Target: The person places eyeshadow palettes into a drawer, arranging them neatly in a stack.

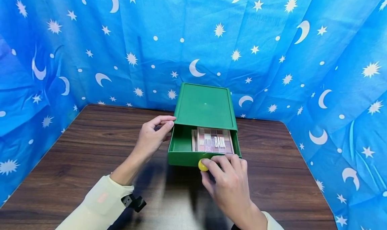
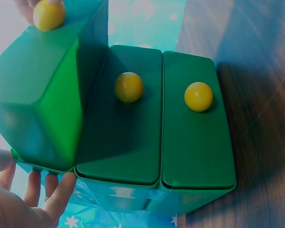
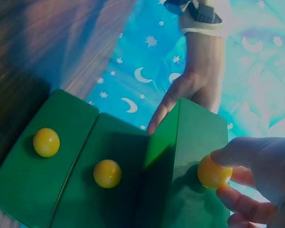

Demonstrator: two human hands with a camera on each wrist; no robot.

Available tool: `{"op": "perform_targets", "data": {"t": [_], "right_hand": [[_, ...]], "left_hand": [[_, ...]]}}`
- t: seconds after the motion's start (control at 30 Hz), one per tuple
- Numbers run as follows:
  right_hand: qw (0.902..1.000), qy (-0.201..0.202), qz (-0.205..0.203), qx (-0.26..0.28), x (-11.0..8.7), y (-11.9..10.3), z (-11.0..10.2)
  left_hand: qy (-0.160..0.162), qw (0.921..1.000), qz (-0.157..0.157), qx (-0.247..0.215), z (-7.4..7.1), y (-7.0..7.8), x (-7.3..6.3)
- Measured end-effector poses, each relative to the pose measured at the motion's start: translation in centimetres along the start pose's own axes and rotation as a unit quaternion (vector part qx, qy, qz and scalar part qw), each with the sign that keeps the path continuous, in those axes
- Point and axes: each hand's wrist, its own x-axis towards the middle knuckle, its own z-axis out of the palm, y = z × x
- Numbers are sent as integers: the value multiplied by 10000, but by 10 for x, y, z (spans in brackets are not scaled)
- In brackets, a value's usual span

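A small green chest of drawers (image 1: 206, 105) stands on the table with its top drawer (image 1: 184, 158) pulled partway out. My right hand (image 1: 228, 178) pinches that drawer's round yellow knob (image 3: 213, 172) between thumb and fingers. Against the chest's left side, by the upper front corner, my left hand (image 1: 154, 132) rests its fingertips (image 2: 65, 185). Inside the drawer lies a makeup palette (image 1: 214, 141) with a grid of coloured pans and large white lettering. Two lower drawers, the middle one (image 2: 118, 137) and the bottom one (image 2: 198, 147), are closed, each with a yellow knob.
The dark wood-grain table (image 1: 272, 176) extends around the chest. Behind it and on both sides hangs a blue cloth (image 1: 193, 28) with white moons and stars. A black device (image 1: 133, 202) is strapped at my left sleeve.
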Motion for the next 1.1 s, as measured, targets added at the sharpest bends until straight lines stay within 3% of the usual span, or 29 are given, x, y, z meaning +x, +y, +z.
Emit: {"op": "perform_targets", "data": {"t": [0.63,1.1], "right_hand": [[9989,-236,380,-106,22,23,35],[9985,-51,495,-206,27,36,51]], "left_hand": [[-45,10000,-20,-38,1,0,-1],[-47,10000,-29,29,5,1,-1]]}}
